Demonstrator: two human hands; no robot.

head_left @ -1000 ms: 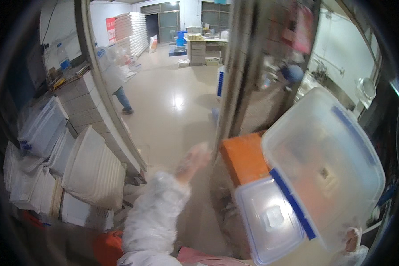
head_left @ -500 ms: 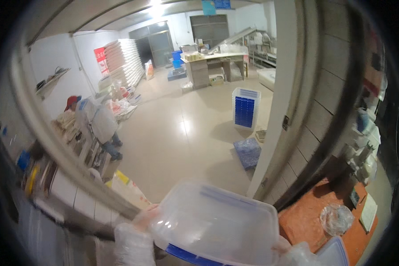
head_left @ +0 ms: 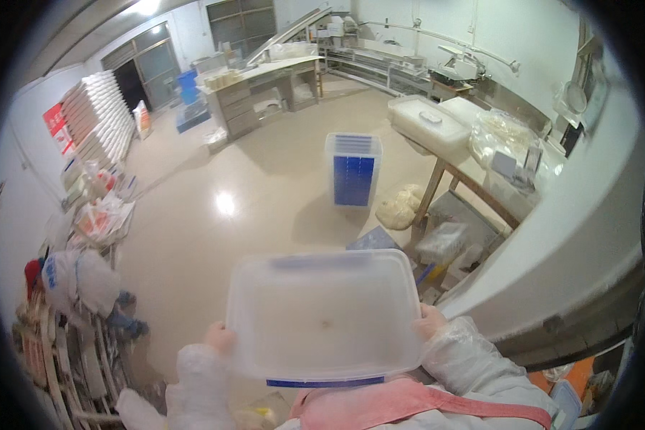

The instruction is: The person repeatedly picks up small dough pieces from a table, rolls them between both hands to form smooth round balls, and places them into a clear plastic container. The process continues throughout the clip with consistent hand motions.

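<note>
Between my hands is a large translucent plastic storage box (head_left: 324,315) with a blue strip along its near side, held in front of my body. My left hand (head_left: 221,337) grips its left end, fingers closed on the rim. At the right end my right hand (head_left: 427,321) is closed on the rim in the same way. Clear plastic sleeves cover both forearms. Ahead on the floor stands a tall stack of similar boxes (head_left: 353,172) with blue fronts. A blue flat platform (head_left: 374,239) shows partly behind the held box.
A person (head_left: 86,283) in a white coat and red cap bends at a rack on the left. White sacks (head_left: 100,115) are piled at the far left. A desk (head_left: 265,93) stands at the back. On the right are a wooden-legged table (head_left: 473,188) and the door frame (head_left: 545,279).
I have passed forward through the doorway with the box and turned to the right. The box is now level in front of me, and the stack is nearer the middle of view.
</note>
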